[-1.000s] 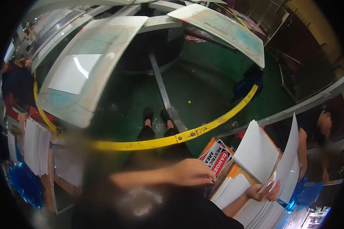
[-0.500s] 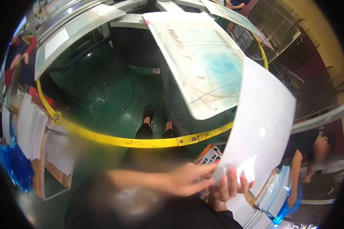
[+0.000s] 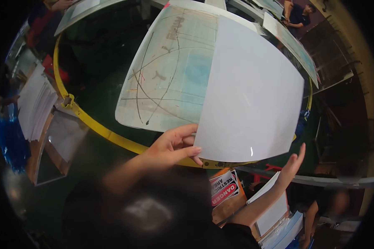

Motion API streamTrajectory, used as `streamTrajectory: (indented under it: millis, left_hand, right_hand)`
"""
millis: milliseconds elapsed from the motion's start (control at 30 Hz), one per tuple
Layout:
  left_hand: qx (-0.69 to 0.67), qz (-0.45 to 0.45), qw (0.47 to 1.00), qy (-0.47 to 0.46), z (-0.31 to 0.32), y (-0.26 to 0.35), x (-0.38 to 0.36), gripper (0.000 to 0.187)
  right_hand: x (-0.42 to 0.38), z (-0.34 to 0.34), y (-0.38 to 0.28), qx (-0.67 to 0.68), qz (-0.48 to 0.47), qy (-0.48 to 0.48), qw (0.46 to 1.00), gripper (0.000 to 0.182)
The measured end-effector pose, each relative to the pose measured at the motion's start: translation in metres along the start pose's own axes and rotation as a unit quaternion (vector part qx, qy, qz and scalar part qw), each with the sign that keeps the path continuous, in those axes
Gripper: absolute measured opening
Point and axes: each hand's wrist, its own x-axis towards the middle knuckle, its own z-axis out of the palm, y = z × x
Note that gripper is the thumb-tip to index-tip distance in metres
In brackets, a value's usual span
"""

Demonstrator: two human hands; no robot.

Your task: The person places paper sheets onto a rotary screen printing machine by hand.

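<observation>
A large blank white sheet [image 3: 249, 91] covers the right part of a pale platen [image 3: 166, 79], which carries blue-green stains and dark scribbled lines. At the sheet's near left corner, my left hand [image 3: 176, 145] pinches the edge between thumb and fingers. Just off the near right corner is my right hand [image 3: 293, 164], fingers stretched upward and nothing in them. The sheet hides the right side of the platen beneath it.
A yellow ring rail [image 3: 112, 137] curves between me and the platens. Another platen [image 3: 293, 45] stands at the upper right, with a person [image 3: 299, 16] beyond. Paper stacks [image 3: 37, 103] stand at left. A danger sign [image 3: 225, 189] lies below; a co-worker's arm [image 3: 311, 220] shows at lower right.
The sheet has swung left and forward over the platen, which now appears nearer. My right hand has let go of the sheet and moved right; my left hand has moved up with its corner.
</observation>
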Motion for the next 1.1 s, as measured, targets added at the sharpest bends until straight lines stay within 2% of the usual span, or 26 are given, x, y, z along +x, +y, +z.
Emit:
streamTrajectory:
  millis: [33, 133, 233, 267, 367, 400, 467, 600, 700, 800, 900, 1100]
  left_hand:
    - [0.003, 0.004, 1.000, 0.002, -0.006, 0.001, 0.000, 0.045]
    - [0.045, 0.030, 0.998, 0.021, -0.018, -0.002, 0.004, 0.049]
    - [0.068, 0.062, 0.992, 0.088, -0.041, 0.007, 0.006, 0.054]
    - [0.107, 0.069, 0.983, 0.130, -0.050, 0.009, 0.011, 0.056]
    - [0.171, 0.042, 0.969, 0.175, -0.091, 0.015, 0.032, 0.056]
    - [0.314, 0.066, 0.927, 0.197, -0.105, 0.016, 0.038, 0.055]
    - [0.576, 0.106, 0.781, 0.218, -0.130, 0.020, 0.048, 0.053]
    - [0.641, 0.056, 0.744, 0.183, -0.168, 0.035, 0.064, 0.048]
    - [0.704, 0.025, 0.688, 0.176, -0.185, 0.037, 0.072, 0.054]
    - [0.742, 0.026, 0.652, 0.157, -0.198, 0.034, 0.072, 0.060]
    - [0.787, 0.040, 0.594, 0.163, -0.210, 0.027, 0.069, 0.059]
    - [0.804, 0.057, 0.562, 0.188, -0.212, 0.024, 0.063, 0.054]
  right_hand:
    - [0.016, 0.011, 0.024, 0.056, 0.007, -0.049, 0.997, 0.077]
    - [0.044, 0.037, 0.013, 0.020, 0.098, -0.128, 0.987, 0.076]
    - [0.052, 0.066, 0.010, 0.113, 0.069, -0.076, 0.988, 0.076]
    - [0.053, 0.077, 0.006, 0.132, 0.085, -0.051, 0.986, 0.079]
    - [0.060, 0.105, -0.009, 0.134, 0.050, -0.061, 0.988, 0.073]
    - [0.061, 0.116, -0.010, 0.128, 0.023, -0.065, 0.989, 0.076]
    - [0.064, 0.129, -0.006, 0.076, 0.005, -0.063, 0.995, 0.078]
    - [0.070, 0.148, -0.025, 0.019, 0.035, -0.078, 0.996, 0.083]
    - [0.071, 0.165, -0.027, -0.016, 0.012, -0.089, 0.996, 0.089]
    - [0.070, 0.179, -0.025, -0.077, -0.023, -0.095, 0.992, 0.092]
    - [0.064, 0.190, -0.033, -0.076, -0.034, -0.100, 0.992, 0.092]
    - [0.058, 0.200, -0.036, -0.083, -0.036, -0.106, 0.990, 0.095]
